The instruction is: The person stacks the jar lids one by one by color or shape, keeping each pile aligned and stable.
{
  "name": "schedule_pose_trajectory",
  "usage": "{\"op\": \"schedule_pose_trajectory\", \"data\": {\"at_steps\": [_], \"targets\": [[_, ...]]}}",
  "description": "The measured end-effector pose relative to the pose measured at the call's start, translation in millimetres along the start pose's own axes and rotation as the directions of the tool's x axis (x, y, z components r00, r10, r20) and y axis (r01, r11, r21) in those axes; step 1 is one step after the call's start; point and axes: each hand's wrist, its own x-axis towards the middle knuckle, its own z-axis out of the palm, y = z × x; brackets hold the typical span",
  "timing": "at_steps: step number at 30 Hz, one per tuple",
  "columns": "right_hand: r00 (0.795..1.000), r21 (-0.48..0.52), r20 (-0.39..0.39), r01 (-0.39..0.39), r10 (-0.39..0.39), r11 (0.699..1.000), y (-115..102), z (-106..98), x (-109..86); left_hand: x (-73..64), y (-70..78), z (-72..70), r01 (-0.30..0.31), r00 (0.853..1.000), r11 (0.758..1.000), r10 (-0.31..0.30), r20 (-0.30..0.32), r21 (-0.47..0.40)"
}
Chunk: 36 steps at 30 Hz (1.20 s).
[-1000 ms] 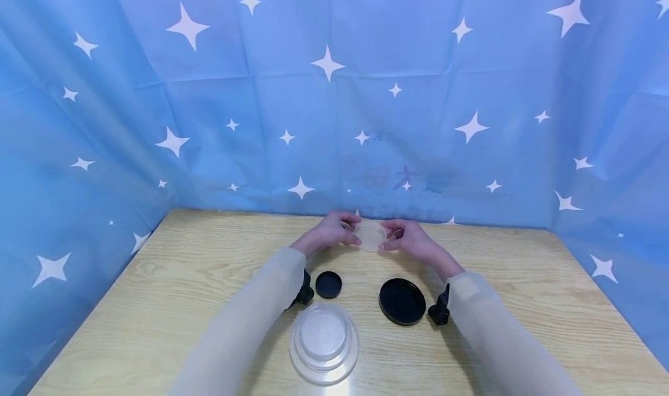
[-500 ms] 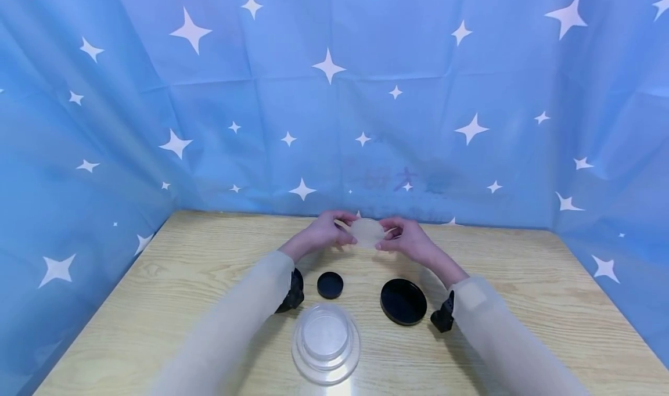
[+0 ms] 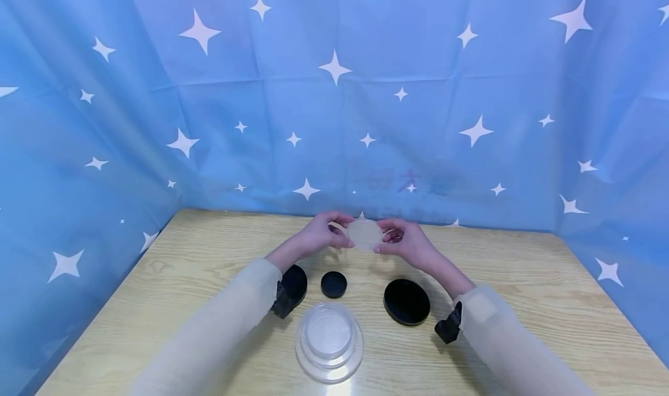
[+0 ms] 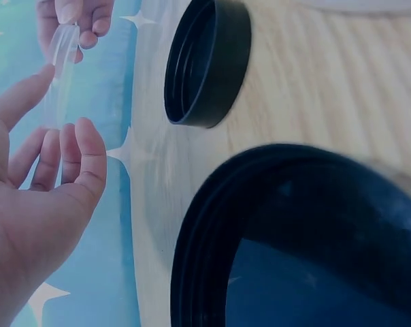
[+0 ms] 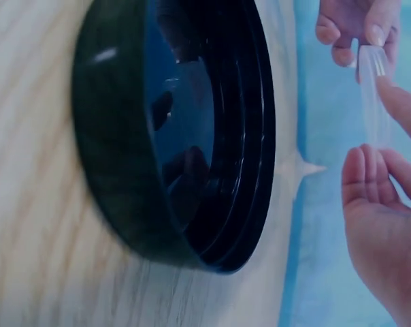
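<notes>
Near the back edge of the table, a round, clear plastic lid point(image 3: 364, 235) is held up between both hands. My left hand point(image 3: 320, 234) grips its left edge with thumb and fingers, and my right hand point(image 3: 410, 244) grips the right edge in the same way. Seen from the left wrist, the clear lid point(image 4: 62, 75) appears thin and edge-on, with the left thumb against its face. The right wrist view also shows the lid point(image 5: 373, 95) from the side, above the right fingertips.
A large black lid point(image 3: 406, 302) lies near the right wrist. A small black lid point(image 3: 333, 284) sits mid-table, beside another black lid point(image 3: 295, 281) partly covered by the left wrist camera. In front stands a stack of clear round lids point(image 3: 329, 344). A blue star-patterned curtain point(image 3: 334, 123) borders the table.
Both hands have shifted the clear lid slightly left. The left forearm has swung left, uncovering more of the black lid beside it. The head view has turned a little.
</notes>
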Motion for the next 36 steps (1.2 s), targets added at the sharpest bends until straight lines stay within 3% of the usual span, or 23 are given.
{"op": "schedule_pose_trajectory", "data": {"at_steps": [15,22,30,36], "targets": [[0.999,0.101,-0.035,0.03,-0.027,0.994,-27,17,-20.2,-34.1,11.2,-3.1,-0.041,0.997,0.999,0.041,-0.066,0.0],[1.0,0.157,-0.007,0.029,-0.028,0.987,-36,28,-30.0,-55.0,12.4,-3.8,-0.055,0.996,0.998,0.052,-0.073,-0.031],[0.998,0.154,0.025,0.045,-0.05,0.987,-42,42,-46.8,-82.4,16.0,0.3,-0.015,0.995,1.0,0.014,-0.101,-0.006],[0.992,0.148,0.072,0.097,-0.108,0.984,-47,56,-59.9,-106.5,7.4,1.5,0.017,0.995,1.0,-0.018,-0.094,-0.014]]}}
